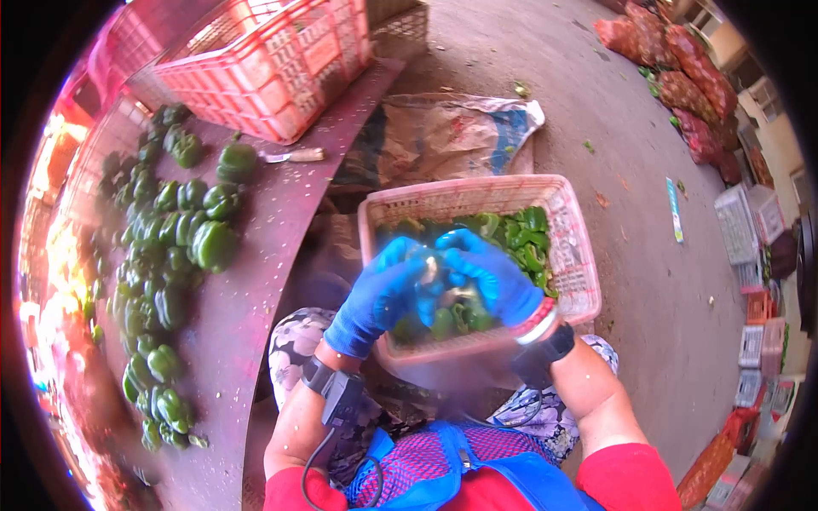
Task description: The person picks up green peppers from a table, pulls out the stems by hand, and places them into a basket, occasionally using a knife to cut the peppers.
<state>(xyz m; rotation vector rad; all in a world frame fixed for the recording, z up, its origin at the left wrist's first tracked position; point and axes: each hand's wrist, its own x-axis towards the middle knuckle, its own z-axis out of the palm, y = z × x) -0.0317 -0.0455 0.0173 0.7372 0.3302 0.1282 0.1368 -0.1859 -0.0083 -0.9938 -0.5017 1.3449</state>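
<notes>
Blue-gloved left hand (375, 298) and right hand (492, 281): both closed together round one small pale object (429, 271), identity unclear, over pink plastic basket (579, 255) of cut green peppers (520, 238). Risk: slippery gloves could drop it.

Single head-worn fisheye view, looking steeply down and forward, close over the hands (443, 285) and pink basket (571, 255); table (256, 281) on left, floor ahead.

Both hands gloved blue, brought together at centre, fingertips meeting. Left hand (375, 298) curled, palm facing right; right hand (494, 281) curled over from the other side. Forearms bare, angled inward, a band on each wrist.
</notes>
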